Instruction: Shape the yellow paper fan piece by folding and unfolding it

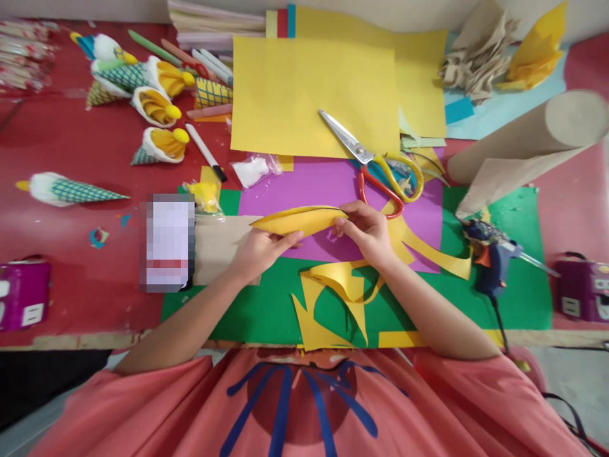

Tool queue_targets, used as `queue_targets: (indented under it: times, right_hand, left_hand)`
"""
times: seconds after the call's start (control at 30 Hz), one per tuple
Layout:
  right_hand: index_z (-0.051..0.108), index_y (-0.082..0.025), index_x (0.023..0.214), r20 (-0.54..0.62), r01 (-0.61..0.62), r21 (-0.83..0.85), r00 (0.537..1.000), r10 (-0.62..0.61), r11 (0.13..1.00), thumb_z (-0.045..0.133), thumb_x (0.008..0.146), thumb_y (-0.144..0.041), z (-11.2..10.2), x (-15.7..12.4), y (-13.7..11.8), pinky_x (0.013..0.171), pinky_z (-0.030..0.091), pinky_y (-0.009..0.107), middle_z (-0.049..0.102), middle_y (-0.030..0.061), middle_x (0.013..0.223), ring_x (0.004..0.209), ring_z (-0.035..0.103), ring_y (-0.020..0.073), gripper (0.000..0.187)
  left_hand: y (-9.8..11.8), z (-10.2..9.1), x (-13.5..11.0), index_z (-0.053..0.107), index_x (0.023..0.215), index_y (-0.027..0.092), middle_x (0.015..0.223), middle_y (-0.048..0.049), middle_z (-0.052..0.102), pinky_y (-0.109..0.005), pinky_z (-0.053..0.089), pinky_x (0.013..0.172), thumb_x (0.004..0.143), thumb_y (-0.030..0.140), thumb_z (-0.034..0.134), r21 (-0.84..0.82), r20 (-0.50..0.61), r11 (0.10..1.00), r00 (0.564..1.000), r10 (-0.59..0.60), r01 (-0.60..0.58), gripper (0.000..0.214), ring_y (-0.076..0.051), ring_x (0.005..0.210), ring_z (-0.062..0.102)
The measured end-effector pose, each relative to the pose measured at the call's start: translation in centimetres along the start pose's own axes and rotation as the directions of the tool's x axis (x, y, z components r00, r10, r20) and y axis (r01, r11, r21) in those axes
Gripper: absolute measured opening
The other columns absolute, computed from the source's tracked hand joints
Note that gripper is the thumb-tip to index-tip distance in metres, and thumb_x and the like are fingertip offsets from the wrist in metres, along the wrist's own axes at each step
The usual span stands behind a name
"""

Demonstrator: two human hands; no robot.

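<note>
Your left hand (261, 251) holds the near left part of a folded yellow paper piece (297, 221), thumb against it; your right hand (368, 233) pinches its right end. The piece is over the purple sheet (309, 184), midway across the counter (95, 285), its long edges slightly parted. Your forearms cross the counter's near edge, and yellow offcuts (311, 317) between them run up to that edge. The scissors (359, 151) crowd your right hand on its far side, handles nearest; farther right sits a glue gun (498, 266). To your left, red surface stretches between a pixelated rectangular item (167, 241) and a purple box (28, 295). Of the clear bags, one (252, 170) holds something white, the other (204, 197) something yellow. The patterned cone (159, 149) beyond them has folded yellow paper inside its white rim.
</note>
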State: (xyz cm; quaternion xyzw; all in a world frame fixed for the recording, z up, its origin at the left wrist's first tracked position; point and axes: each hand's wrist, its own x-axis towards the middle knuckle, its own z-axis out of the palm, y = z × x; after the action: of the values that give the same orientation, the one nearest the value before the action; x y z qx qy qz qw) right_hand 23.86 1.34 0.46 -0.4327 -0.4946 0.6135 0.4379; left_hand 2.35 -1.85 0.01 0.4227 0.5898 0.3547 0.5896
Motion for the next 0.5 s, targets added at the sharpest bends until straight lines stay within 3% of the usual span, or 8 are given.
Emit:
queue_targets:
  times: [0.2,0.5]
  right_hand:
    - [0.064,-0.020,0.084,-0.004,0.026,0.004,1.000,-0.026,1.000,0.079,0.075,-0.053,-0.03,-0.04,-0.06,0.058,0.056,0.026,0.065,-0.0026,0.066,0.056,0.065,0.0117,0.038]
    - [0.064,-0.020,0.086,0.004,0.034,-0.014,0.999,-0.034,0.999,0.078,0.077,-0.052,-0.22,-0.12,0.32,0.061,0.057,0.028,0.067,-0.0018,0.067,0.059,0.066,0.0133,0.036]
  left_hand:
    - [0.32,-0.27,-0.25,0.078,0.094,0.019,0.082,-0.0038,0.079,-0.029,0.063,0.079,0.079,0.053,0.074,0.169,0.026,0.985,0.999,0.040,-0.044,0.037,-0.021,0.080,0.076]
    - [0.39,-0.05,-0.09,0.076,0.106,0.018,0.098,-0.0055,0.079,-0.030,0.063,0.081,0.077,0.052,0.075,0.101,0.056,0.992,0.996,0.071,-0.076,0.045,-0.019,0.083,0.075]
